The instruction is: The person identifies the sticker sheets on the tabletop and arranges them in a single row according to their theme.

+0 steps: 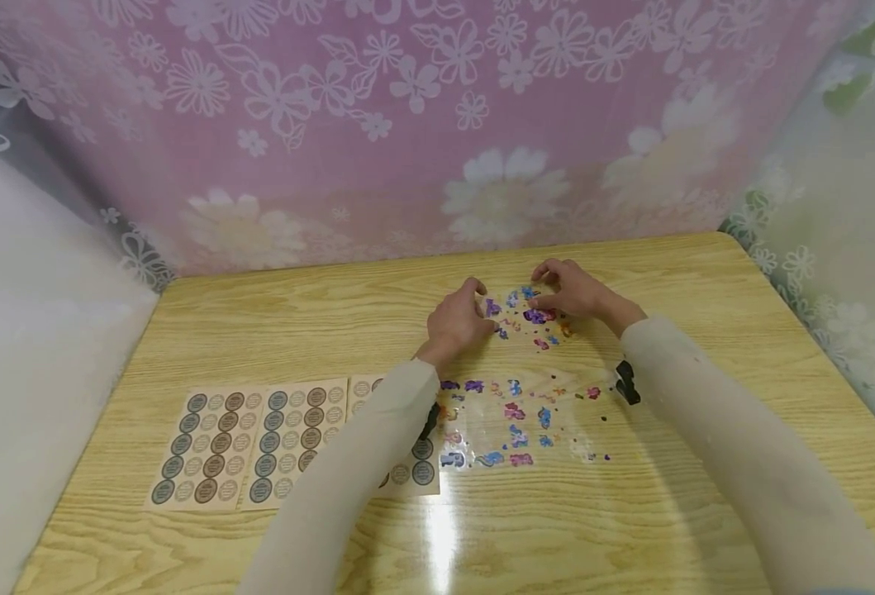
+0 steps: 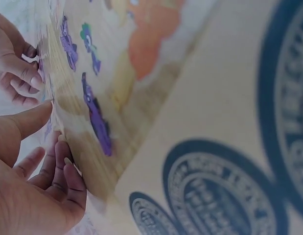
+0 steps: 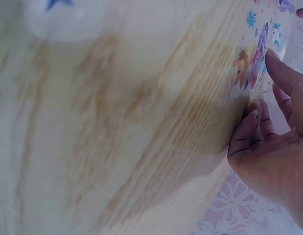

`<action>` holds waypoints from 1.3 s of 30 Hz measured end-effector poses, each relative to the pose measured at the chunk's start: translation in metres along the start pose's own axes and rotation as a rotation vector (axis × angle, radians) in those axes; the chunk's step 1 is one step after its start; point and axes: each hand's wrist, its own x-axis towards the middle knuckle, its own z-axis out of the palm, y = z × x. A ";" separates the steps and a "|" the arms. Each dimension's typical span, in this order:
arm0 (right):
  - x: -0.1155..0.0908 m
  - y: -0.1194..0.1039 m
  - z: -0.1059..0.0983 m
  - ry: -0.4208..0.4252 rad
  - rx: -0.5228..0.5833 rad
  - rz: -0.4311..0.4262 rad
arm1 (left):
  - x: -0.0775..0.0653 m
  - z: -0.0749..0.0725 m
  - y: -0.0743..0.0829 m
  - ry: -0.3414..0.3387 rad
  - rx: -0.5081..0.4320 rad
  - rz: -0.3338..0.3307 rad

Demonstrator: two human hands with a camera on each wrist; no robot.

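Note:
A clear sticker sheet with small colourful cartoon figures (image 1: 511, 324) lies on the far middle of the table. My left hand (image 1: 458, 321) is at its left edge, thumb and fingers apart, fingertips touching down by the sheet in the left wrist view. Over the sheet's right part is my right hand (image 1: 574, 291), its thumb resting on the figures and its other fingers beyond the far edge. In the right wrist view the right hand's (image 3: 276, 132) fingers bend down against the tabletop. Nearer me lie more clear sticker sheets (image 1: 519, 413), partly behind the left sleeve.
Beige sheets with round grey and brown labels (image 1: 210, 446) lie side by side at the left; the left forearm covers part of the rightmost one. The wooden table (image 1: 705, 330) meets a pink floral cloth (image 1: 378, 190) at the back. Black straps (image 1: 627, 383) circle both wrists.

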 end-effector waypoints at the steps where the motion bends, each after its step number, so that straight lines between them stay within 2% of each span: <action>1: 0.000 0.000 0.000 0.009 0.000 0.008 | 0.000 0.000 0.000 0.000 -0.007 0.001; 5: -0.002 0.000 0.000 0.047 -0.003 0.028 | 0.000 0.001 0.001 0.003 -0.064 -0.013; 10: -0.004 0.000 0.001 0.087 -0.033 0.006 | 0.003 0.003 -0.003 0.001 -0.165 -0.037; 15: -0.006 -0.002 0.002 0.082 -0.014 0.044 | 0.004 0.005 -0.007 0.023 -0.258 -0.066; 20: -0.007 0.001 0.002 0.080 0.031 0.058 | 0.003 0.007 -0.008 0.043 -0.269 -0.063; 24: -0.010 0.005 0.001 0.126 0.019 0.037 | 0.002 0.009 -0.006 0.062 -0.274 -0.038; 30: -0.014 0.005 0.000 0.148 -0.001 0.009 | 0.000 0.009 -0.006 0.099 -0.273 -0.023; 34: -0.017 0.003 -0.004 0.179 -0.025 -0.011 | -0.001 0.007 -0.005 0.136 -0.306 -0.011; 39: -0.027 -0.002 -0.016 0.236 -0.042 -0.038 | -0.002 0.000 0.002 0.189 -0.342 0.042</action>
